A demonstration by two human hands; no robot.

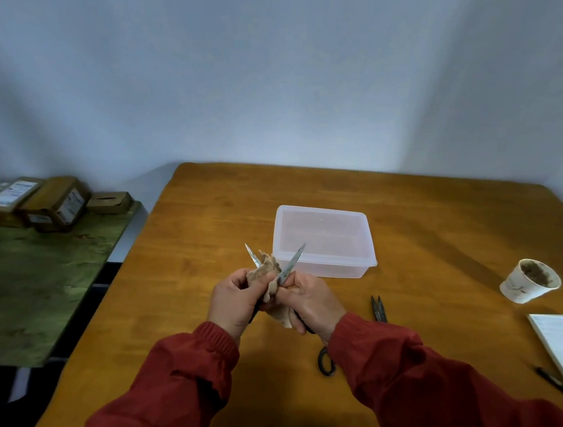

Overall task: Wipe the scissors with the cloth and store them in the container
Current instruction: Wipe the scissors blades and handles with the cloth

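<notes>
- The left hand grips the cloth, bunched between the blades of the open scissors — the right hand clutches their handle.
- The container stands just beyond the hands; bare bench lies left of them.
- A pale wall meets the bench's far edge.

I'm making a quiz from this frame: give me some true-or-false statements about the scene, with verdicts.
The held scissors are open. True.
A second pair of scissors lies on the table. True.
The cloth lies flat on the table. False: the left hand holds it at the blades.
The paper cup stands inside the container. False: it sits on the table, right of the container.
</notes>
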